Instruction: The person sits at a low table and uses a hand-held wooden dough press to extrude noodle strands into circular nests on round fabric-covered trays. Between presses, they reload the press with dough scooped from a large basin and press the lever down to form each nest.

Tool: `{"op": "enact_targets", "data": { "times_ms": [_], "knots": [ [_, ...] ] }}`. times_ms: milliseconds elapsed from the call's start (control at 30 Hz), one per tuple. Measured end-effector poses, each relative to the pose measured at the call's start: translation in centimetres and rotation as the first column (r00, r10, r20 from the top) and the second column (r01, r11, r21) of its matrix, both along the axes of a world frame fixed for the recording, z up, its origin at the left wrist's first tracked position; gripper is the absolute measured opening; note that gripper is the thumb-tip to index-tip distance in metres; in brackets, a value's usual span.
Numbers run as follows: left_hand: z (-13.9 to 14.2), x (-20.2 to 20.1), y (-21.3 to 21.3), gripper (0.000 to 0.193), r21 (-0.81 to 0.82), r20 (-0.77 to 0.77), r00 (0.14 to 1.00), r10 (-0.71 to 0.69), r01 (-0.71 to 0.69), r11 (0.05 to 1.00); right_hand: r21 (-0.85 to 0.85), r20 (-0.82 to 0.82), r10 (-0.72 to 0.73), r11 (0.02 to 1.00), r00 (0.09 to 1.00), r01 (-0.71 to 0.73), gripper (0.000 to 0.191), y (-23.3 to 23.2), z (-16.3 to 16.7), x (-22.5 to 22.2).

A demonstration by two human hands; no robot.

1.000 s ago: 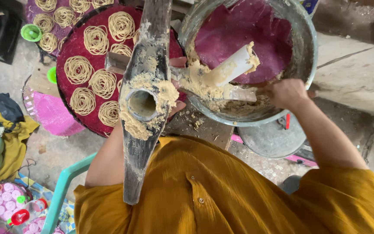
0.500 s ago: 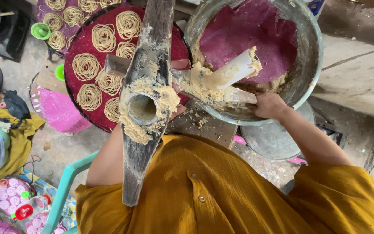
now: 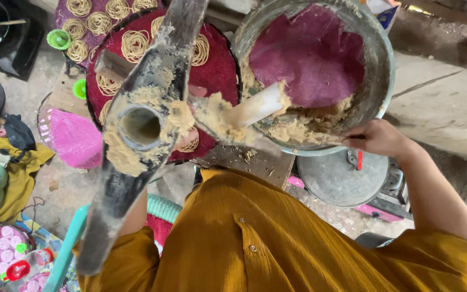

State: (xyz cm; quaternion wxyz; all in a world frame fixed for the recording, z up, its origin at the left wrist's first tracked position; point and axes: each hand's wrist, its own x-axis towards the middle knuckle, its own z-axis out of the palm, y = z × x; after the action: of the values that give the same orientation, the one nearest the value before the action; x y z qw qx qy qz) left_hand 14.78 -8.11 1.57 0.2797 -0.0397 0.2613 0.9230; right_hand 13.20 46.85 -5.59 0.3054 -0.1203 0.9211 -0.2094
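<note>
The right hand (image 3: 377,138), earlier among the dough (image 3: 293,130), is now closed on the metal basin (image 3: 379,65) rim. The left hand (image 3: 187,141) is mostly hidden behind the dough-caked press (image 3: 141,127); its grip cannot be told.

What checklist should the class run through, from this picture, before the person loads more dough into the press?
1. Round opening of the dough-caked metal press is empty: ok.
2. Big round metal bowl with purple liner holds dough: ok.
3. Right hand grips the bowl's rim: ok.
4. Left hand is on the press: cannot tell, hidden behind it.
5. Free space on the round red tray of noodle coils: cannot tell, the press covers much of it.
6. Pale cylindrical plunger is free of dough: not ok, smeared.
</note>
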Motion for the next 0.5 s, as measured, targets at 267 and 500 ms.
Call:
{"op": "enact_targets", "data": {
  "times_ms": [267, 500],
  "knots": [
    [-0.8, -5.1, 5.5, 0.044, -0.706, -0.398, 0.9, -0.177, -0.177, 0.686, -0.534, 0.037, -0.084, 0.841, 0.996, 0.091, 0.043, 5.4, 8.3, -1.7],
    [2.2, -4.9, 10.3, 0.037, -0.593, -0.686, 0.243, -0.686, -0.733, 0.333, -0.336, -0.353, 0.273, 0.856, 0.895, -0.393, 0.039, -4.5, 16.8, -3.6]
  ]
}}
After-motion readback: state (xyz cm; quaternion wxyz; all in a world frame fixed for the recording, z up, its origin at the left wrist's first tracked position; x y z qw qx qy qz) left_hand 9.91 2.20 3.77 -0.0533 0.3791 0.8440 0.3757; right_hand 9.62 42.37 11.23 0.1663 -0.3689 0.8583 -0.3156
